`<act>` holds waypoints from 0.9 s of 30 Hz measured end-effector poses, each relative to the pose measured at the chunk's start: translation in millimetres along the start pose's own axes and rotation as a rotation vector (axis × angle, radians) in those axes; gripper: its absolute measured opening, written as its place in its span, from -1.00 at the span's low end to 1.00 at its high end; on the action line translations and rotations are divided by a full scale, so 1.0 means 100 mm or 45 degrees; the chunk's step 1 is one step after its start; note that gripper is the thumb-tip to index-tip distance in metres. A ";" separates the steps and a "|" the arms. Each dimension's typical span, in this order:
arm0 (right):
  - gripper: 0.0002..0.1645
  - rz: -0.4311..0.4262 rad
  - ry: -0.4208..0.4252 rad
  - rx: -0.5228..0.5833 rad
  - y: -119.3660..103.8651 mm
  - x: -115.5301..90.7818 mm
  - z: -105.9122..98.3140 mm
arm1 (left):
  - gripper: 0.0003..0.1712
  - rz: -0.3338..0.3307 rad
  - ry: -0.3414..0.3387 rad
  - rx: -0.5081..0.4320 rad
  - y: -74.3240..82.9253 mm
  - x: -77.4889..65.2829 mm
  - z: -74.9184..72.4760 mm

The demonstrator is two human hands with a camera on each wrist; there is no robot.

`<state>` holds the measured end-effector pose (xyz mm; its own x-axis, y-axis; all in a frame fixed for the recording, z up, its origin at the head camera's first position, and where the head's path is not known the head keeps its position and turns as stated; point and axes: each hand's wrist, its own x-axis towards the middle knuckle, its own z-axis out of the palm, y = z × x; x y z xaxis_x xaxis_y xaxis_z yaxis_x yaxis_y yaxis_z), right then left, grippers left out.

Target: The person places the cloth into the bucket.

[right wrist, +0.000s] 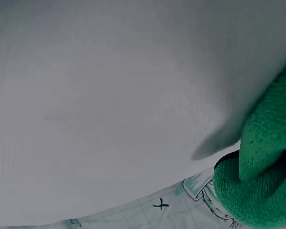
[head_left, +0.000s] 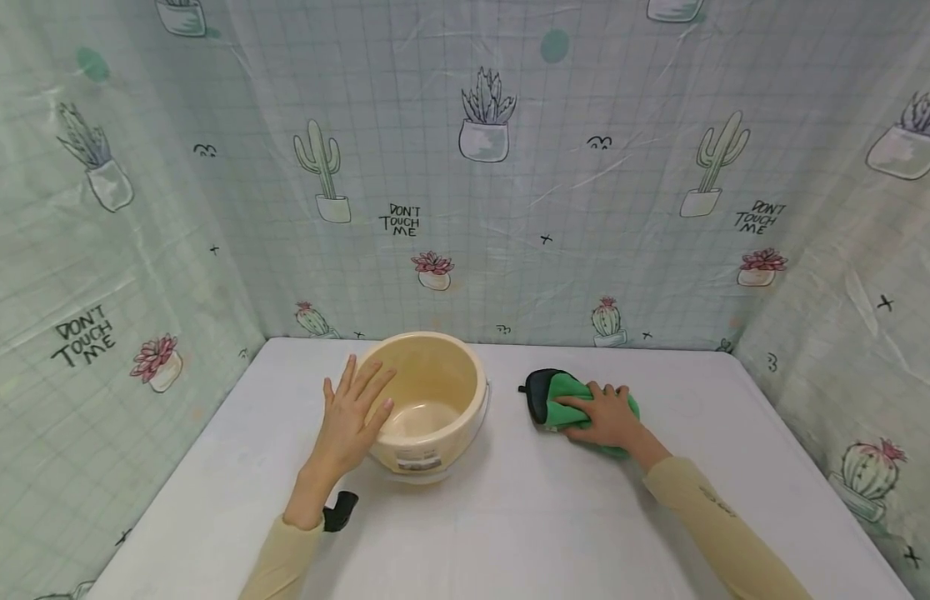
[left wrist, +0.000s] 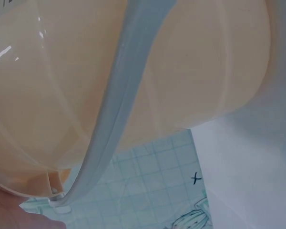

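Note:
A cream plastic bucket (head_left: 427,454) with a label on its front stands upright on the white table. Its pale handle (left wrist: 121,86) hangs down along the outer wall in the left wrist view. My left hand (head_left: 348,425) is at the bucket's left rim, its fingers straight and spread over the opening. To the right of the bucket, my right hand (head_left: 603,417) grips a folded green cloth (head_left: 566,392) with a dark part at its left end. In the right wrist view the fluffy green cloth (right wrist: 271,124) looks bunched, and the fingers are mostly hidden.
The white table (head_left: 502,533) reaches back to a curtain (head_left: 405,100) printed with cacti, which also closes off both sides. A small black object (head_left: 341,510) shows beside my left wrist.

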<state>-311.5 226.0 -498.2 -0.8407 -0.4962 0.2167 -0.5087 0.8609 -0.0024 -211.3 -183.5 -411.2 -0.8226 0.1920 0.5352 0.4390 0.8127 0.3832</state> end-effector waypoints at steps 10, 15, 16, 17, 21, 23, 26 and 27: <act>-0.44 -0.018 0.046 -0.012 -0.05 -0.02 -0.09 | -0.48 -0.020 0.012 0.027 0.01 0.00 -0.01; -0.46 -0.025 0.053 0.022 -0.09 -0.06 -0.10 | -0.44 -0.045 0.022 0.059 0.03 -0.02 -0.02; -0.46 -0.027 0.051 0.029 -0.10 -0.07 -0.10 | -0.44 -0.052 0.021 0.063 0.03 -0.02 -0.02; -0.46 -0.031 0.049 0.032 -0.10 -0.07 -0.11 | -0.43 -0.058 0.022 0.064 0.03 -0.03 -0.02; -0.46 -0.040 0.052 0.032 -0.14 -0.07 -0.22 | -0.40 -0.091 0.067 0.055 0.03 -0.03 -0.01; -0.46 -0.043 0.066 0.022 -0.16 -0.06 -0.31 | -0.38 -0.110 0.095 0.051 0.03 -0.03 -0.01; -0.47 -0.047 0.094 0.011 -0.19 -0.04 -0.47 | -0.36 -0.136 0.094 0.059 0.04 -0.03 -0.03; -0.47 -0.050 0.099 0.005 -0.20 -0.04 -0.52 | -0.35 -0.142 0.079 0.058 0.04 -0.03 -0.04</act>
<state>-288.6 216.3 -448.5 -0.8035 -0.5190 0.2916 -0.5416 0.8406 0.0038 -206.1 -182.9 -408.2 -0.8407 0.0656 0.5375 0.3279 0.8516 0.4089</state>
